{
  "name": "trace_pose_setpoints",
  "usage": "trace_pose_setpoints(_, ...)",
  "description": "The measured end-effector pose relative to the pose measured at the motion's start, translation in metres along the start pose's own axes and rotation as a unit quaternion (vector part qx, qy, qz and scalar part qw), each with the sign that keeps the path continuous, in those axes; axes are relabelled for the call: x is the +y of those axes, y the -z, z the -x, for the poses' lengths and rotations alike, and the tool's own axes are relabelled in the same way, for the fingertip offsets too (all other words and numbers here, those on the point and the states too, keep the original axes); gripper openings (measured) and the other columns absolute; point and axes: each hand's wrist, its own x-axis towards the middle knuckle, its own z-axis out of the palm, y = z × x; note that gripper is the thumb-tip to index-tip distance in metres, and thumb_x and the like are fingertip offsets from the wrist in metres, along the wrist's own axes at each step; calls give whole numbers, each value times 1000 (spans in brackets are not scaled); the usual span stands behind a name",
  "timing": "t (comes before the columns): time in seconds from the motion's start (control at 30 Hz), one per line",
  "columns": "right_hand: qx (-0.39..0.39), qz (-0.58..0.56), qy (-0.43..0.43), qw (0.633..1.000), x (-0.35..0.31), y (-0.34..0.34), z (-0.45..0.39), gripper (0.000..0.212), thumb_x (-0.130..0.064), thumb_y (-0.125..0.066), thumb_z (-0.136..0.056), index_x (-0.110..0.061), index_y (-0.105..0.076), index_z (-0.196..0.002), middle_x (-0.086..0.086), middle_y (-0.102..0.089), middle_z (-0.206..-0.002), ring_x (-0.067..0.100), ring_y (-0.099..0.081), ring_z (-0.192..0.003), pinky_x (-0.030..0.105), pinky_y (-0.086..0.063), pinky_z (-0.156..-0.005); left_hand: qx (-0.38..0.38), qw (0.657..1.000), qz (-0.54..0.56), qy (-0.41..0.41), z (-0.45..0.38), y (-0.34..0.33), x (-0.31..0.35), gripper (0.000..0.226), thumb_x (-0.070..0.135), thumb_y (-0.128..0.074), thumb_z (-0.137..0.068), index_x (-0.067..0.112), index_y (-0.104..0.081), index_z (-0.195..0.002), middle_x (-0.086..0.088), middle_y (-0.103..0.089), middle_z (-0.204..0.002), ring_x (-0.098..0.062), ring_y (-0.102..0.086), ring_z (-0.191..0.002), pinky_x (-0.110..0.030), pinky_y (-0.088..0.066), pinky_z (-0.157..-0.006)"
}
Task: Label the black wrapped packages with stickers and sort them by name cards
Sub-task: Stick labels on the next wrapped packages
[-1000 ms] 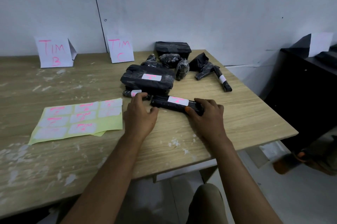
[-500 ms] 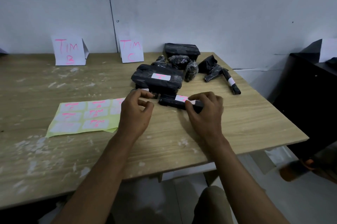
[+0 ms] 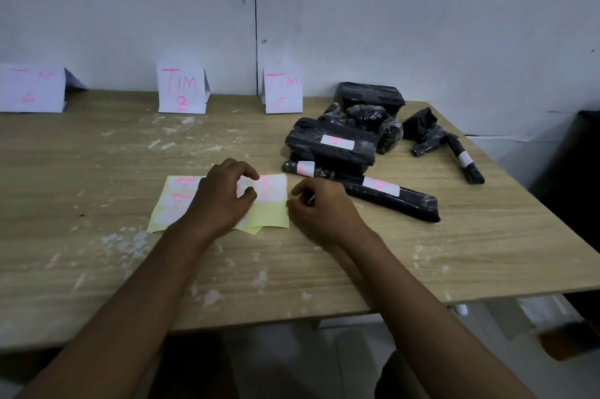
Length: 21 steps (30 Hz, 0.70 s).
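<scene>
- Grey wall panels point(image 3: 389, 25) stand behind a pale wood-grain worktop point(image 3: 97, 171) flecked with white scraps and smears.
- Three folded white name cards stand along the far edge against the wall: the left card point(image 3: 31, 88) has blurred pink writing, the middle card point(image 3: 181, 88) reads "TIM B", and the third card point(image 3: 282, 90) reads "TIM C".
- Near the middle of the worktop lies a yellow-green sticker sheet point(image 3: 269, 215) carrying white stickers with pink marks.
- Left hand point(image 3: 220, 200) rests on the sheet, its fingers curled, thumb and forefinger closing on a white sticker point(image 3: 247, 189) near the sheet's far right corner.
- Right hand point(image 3: 319, 210) lies just beside the sheet's right edge, fingers curled in; whether it pinches the sheet's edge or anything else I cannot tell.
- Black wrapped packages sit toward the far right corner.
- A long package point(image 3: 409, 198) lies nearest the right hand, with a white pink-marked sticker on it.
- Behind it a flat block package point(image 3: 334, 151) also bears a sticker, and a thin roll point(image 3: 293, 167) with a white band lies against the block's near side.
- Farther back are a boxy package point(image 3: 370, 95) close to the wall and several small lumpy bundles point(image 3: 380, 125).
- Toward the right edge lies a crooked package point(image 3: 444, 145) with a white band.
- Dark furniture point(image 3: 574, 155) stands off the right edge.
</scene>
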Motion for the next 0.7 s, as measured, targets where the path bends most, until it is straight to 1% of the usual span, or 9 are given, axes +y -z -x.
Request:
trace_pose_setpoints(0.13, -9, 53, -19, 998, -5, -8, -16, 26, -39, -64, -87, -25, -65, -109, -5, -68, -99, 15, -63, -91, 37, -54, -80, -42, 998, -50, -15, -3, 1, -7, 28, 27, -65, -86, 25, -62, -113, 5, -59, -121, -23, -53, -112, -38, -38, -90)
trace_pose_setpoints(0.2, -8, 69, -13, 997, -6, -13, -21, 31, -40, -64, -87, -25, -62, -114, -2, -68, -103, 19, -62, -96, 37, -52, -81, -54, 998, -45, -2, -2, 1, -9, 39, 39, -57, -82, 25, -61, -118, 3, -59, -124, -23, -52, -116, -41, -39, -95)
trace_pose_setpoints(0.27, 3, 78, -12, 997, -6, -17, -24, 35, -39, -64, -87, -25, -60, -119, 1, -68, -104, 22, -62, -98, 35, -50, -80, -54, 998, -35, 9, 1, 1, -9, 51, 43, -51, -76, 23, -60, -121, 3, -60, -124, -23, -53, -118, -44, -39, -100)
trace_pose_setpoints(0.37, 25, 95, -10, 995, -5, -22, -22, 41, -38, -62, -88, -24, -59, -127, 1, -67, -112, 22, -59, -107, 32, -44, -82, -48, 999, -6, 12, 7, 2, -11, 54, 40, -53, -74, 18, -60, -122, 1, -60, -124, -21, -57, -116, -43, -41, -102)
trace_pose_setpoints(0.47, 36, 134, 12, 990, -5, -25, -17, 38, -37, -59, -91, -23, -61, -126, 1, -61, -120, 22, -55, -113, 32, -42, -83, -42, 999, 18, 10, 11, 4, -14, 52, 37, -59, -76, 17, -59, -124, 2, -61, -125, -18, -58, -116, -38, -42, -102)
trace_pose_setpoints(0.53, 32, 150, 19, 988, -5, -26, -15, 37, -38, -56, -93, -25, -60, -127, 0, -58, -122, 21, -55, -113, 30, -41, -81, -39, 999, 34, 14, 12, 4, -16, 47, 28, -67, -81, 18, -58, -126, 2, -61, -126, -16, -56, -117, -33, -43, -102)
trace_pose_setpoints(0.6, 34, 142, 19, 989, -5, -28, -14, 38, -38, -57, -92, -26, -60, -129, -1, -58, -121, 19, -55, -112, 28, -39, -78, -35, 998, 41, 15, 12, 4, -18, 45, 20, -70, -82, 18, -58, -126, 4, -62, -125, -14, -56, -117, -30, -43, -101)
trace_pose_setpoints(0.7, 61, 95, 17, 993, -2, -29, -15, 31, -35, -63, -89, -24, -66, -118, -4, -64, -111, 16, -59, -101, 25, -38, -72, -37, 998, 47, 10, 13, 4, -19, 41, 22, -71, -84, 19, -59, -123, 6, -63, -121, -12, -56, -115, -27, -42, -98)
